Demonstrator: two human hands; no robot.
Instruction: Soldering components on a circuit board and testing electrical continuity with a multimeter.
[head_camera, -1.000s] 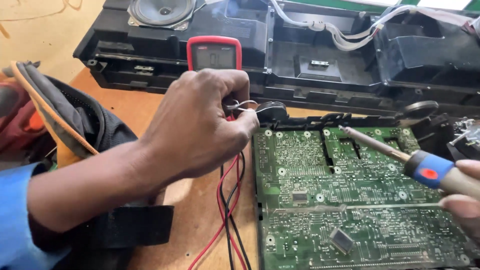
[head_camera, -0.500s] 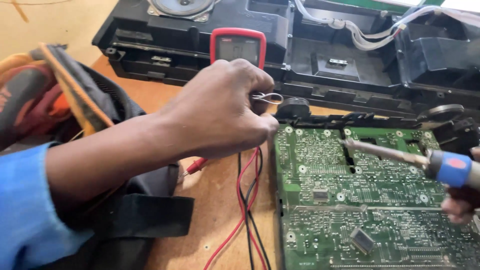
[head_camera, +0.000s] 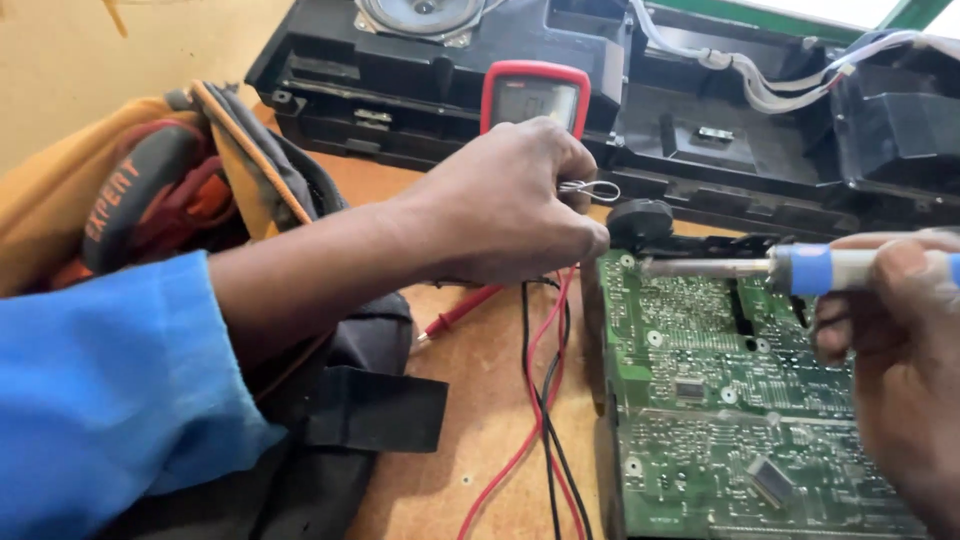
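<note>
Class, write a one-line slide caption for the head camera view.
Left hand holds thin silver solder wire while right hand points a blue-handled soldering iron over a green circuit board.

Green circuit board (head_camera: 740, 400), red multimeter (head_camera: 535, 95), blue-banded soldering iron (head_camera: 800, 268), blue sleeve (head_camera: 100, 400), red and black leads (head_camera: 540, 400)

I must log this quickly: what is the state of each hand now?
Left hand: closed, pinching a thin solder wire.
Right hand: closed grip on the soldering iron.
</note>
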